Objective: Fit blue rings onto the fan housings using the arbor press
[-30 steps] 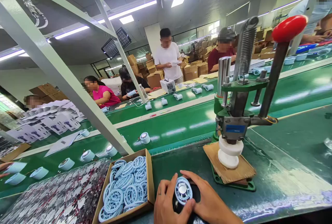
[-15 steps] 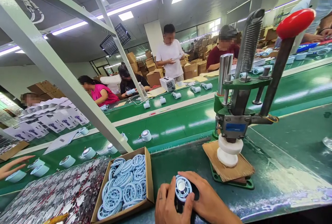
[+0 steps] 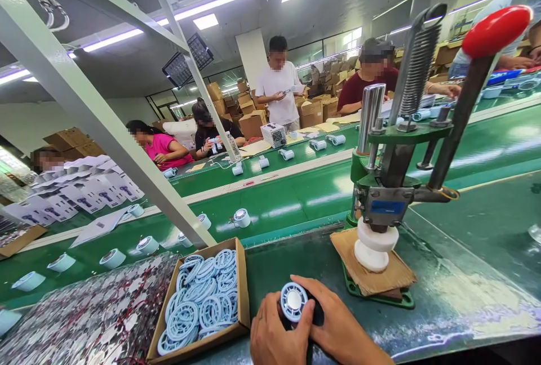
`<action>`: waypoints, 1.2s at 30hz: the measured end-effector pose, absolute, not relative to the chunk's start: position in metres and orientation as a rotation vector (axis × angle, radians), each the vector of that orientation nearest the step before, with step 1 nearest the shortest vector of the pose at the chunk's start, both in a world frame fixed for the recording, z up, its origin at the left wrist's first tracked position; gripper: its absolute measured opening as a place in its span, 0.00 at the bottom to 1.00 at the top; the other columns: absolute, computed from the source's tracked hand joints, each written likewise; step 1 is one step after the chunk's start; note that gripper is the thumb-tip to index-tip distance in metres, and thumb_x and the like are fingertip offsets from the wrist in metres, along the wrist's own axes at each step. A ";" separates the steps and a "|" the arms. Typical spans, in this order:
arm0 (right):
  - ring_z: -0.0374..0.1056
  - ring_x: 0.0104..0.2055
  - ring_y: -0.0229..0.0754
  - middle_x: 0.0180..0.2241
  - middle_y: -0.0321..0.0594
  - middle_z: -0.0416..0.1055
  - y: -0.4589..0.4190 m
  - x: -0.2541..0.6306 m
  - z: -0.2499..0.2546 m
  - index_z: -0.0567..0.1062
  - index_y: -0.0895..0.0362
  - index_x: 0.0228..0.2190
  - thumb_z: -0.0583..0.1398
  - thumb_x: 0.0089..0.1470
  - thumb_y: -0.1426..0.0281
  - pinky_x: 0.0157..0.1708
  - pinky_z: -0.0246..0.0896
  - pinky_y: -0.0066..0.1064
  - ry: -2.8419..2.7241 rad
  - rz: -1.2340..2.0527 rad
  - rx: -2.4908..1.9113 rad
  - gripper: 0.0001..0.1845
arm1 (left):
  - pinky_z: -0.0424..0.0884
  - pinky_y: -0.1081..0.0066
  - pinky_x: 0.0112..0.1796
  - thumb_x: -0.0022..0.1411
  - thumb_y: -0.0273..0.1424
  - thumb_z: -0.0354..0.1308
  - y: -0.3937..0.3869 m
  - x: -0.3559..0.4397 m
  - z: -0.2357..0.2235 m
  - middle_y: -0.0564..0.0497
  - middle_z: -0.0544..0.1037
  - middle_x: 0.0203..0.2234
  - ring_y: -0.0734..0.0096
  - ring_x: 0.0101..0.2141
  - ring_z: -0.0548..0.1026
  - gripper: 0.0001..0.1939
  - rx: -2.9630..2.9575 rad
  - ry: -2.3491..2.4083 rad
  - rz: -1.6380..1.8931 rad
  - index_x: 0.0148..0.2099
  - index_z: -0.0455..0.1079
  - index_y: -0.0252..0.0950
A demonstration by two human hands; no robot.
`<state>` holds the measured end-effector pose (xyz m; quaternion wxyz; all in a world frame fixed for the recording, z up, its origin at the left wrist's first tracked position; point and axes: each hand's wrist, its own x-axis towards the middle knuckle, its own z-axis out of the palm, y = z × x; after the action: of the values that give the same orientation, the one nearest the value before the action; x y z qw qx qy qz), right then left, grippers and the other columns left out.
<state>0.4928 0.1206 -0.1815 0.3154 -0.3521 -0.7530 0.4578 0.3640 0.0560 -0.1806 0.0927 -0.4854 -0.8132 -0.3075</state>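
Single head-worn cam, first-person: sits above and behind the left hand (image 3: 276, 331) and right hand (image 3: 333, 320), facing forward and down over the bench (image 3: 473, 255). Wide view, tilted; belt (image 3: 274, 207) slants up to the right. Hands close to lens, bottom centre, right forearm cut by lower edge. Box (image 3: 243, 286) also near, left of hands. Press (image 3: 386, 204) near, right side, base seen from above. Post (image 3: 97, 114) crosses upper left. Person in white (image 3: 276, 92) far off, beyond belt, facing the cam; ceiling (image 3: 338, 4) along top.
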 end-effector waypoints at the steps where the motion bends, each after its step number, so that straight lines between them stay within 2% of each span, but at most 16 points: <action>1: 0.66 0.63 0.50 0.61 0.47 0.69 0.120 0.493 -0.181 0.70 0.53 0.61 0.60 0.57 0.69 0.66 0.60 0.46 -1.984 1.210 -0.925 0.30 | 0.67 0.64 0.37 0.60 0.55 0.62 0.056 0.365 -0.178 0.53 0.79 0.30 0.55 0.34 0.79 0.22 -1.438 -2.443 -0.862 0.40 0.69 0.42; 6: 0.66 0.63 0.50 0.61 0.46 0.69 0.120 0.494 -0.182 0.69 0.52 0.62 0.61 0.56 0.70 0.66 0.60 0.46 -1.981 1.222 -0.923 0.31 | 0.65 0.64 0.36 0.58 0.51 0.67 0.058 0.363 -0.170 0.52 0.80 0.32 0.53 0.34 0.79 0.20 -1.484 -2.477 -0.667 0.40 0.68 0.43; 12: 0.65 0.63 0.49 0.61 0.46 0.68 0.122 0.495 -0.188 0.69 0.52 0.62 0.62 0.56 0.71 0.67 0.59 0.46 -2.009 1.203 -0.897 0.32 | 0.66 0.64 0.37 0.57 0.50 0.69 0.060 0.362 -0.170 0.52 0.81 0.31 0.54 0.33 0.79 0.20 -1.505 -2.444 -0.702 0.39 0.69 0.43; 16: 0.66 0.63 0.47 0.61 0.44 0.69 0.122 0.494 -0.190 0.69 0.51 0.61 0.61 0.57 0.71 0.66 0.60 0.44 -2.002 1.201 -0.885 0.30 | 0.68 0.64 0.37 0.56 0.49 0.69 0.057 0.362 -0.178 0.53 0.82 0.33 0.55 0.33 0.80 0.19 -1.498 -2.397 -0.736 0.42 0.71 0.43; 18: 0.66 0.63 0.47 0.61 0.44 0.69 0.122 0.494 -0.190 0.69 0.51 0.62 0.60 0.58 0.71 0.66 0.60 0.44 -1.998 1.206 -0.881 0.30 | 0.69 0.64 0.37 0.60 0.50 0.66 0.055 0.360 -0.185 0.52 0.83 0.35 0.55 0.34 0.81 0.20 -1.514 -2.347 -0.755 0.45 0.71 0.43; 22: 0.65 0.64 0.50 0.62 0.45 0.68 0.122 0.495 -0.187 0.68 0.49 0.63 0.61 0.58 0.70 0.66 0.60 0.46 -1.994 1.244 -0.893 0.32 | 0.70 0.61 0.38 0.69 0.53 0.52 0.047 0.352 -0.200 0.46 0.84 0.42 0.54 0.39 0.82 0.25 -1.564 -2.177 -0.830 0.55 0.71 0.40; 27: 0.63 0.65 0.49 0.63 0.43 0.66 0.123 0.497 -0.185 0.65 0.46 0.65 0.60 0.55 0.73 0.68 0.57 0.46 -2.017 1.271 -0.897 0.37 | 0.72 0.63 0.38 0.71 0.48 0.52 0.040 0.347 -0.207 0.45 0.84 0.41 0.57 0.40 0.82 0.25 -1.633 -2.103 -0.883 0.61 0.69 0.39; 30: 0.62 0.66 0.48 0.64 0.43 0.65 0.124 0.497 -0.182 0.63 0.47 0.66 0.60 0.57 0.72 0.68 0.56 0.45 -2.038 1.274 -0.900 0.37 | 0.73 0.66 0.38 0.70 0.50 0.54 0.040 0.348 -0.208 0.48 0.83 0.37 0.61 0.37 0.82 0.25 -1.598 -2.111 -0.994 0.60 0.71 0.40; 33: 0.61 0.66 0.48 0.64 0.46 0.65 0.124 0.497 -0.180 0.60 0.49 0.68 0.59 0.59 0.71 0.69 0.55 0.45 -2.064 1.275 -0.896 0.37 | 0.71 0.68 0.36 0.69 0.51 0.55 0.041 0.351 -0.207 0.55 0.79 0.26 0.67 0.27 0.78 0.27 -1.590 -2.118 -1.080 0.60 0.71 0.40; 36: 0.60 0.67 0.48 0.64 0.48 0.64 0.123 0.498 -0.182 0.58 0.52 0.69 0.58 0.61 0.69 0.69 0.56 0.46 -2.095 1.265 -0.893 0.36 | 0.69 0.67 0.33 0.68 0.53 0.55 0.040 0.352 -0.202 0.57 0.74 0.20 0.67 0.24 0.75 0.28 -1.595 -2.169 -1.011 0.58 0.74 0.38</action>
<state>0.4985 0.1231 -0.1816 0.2650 -0.3303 -0.7755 0.4682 0.3522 0.0403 -0.2017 0.1325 -0.5499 -0.7474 -0.3485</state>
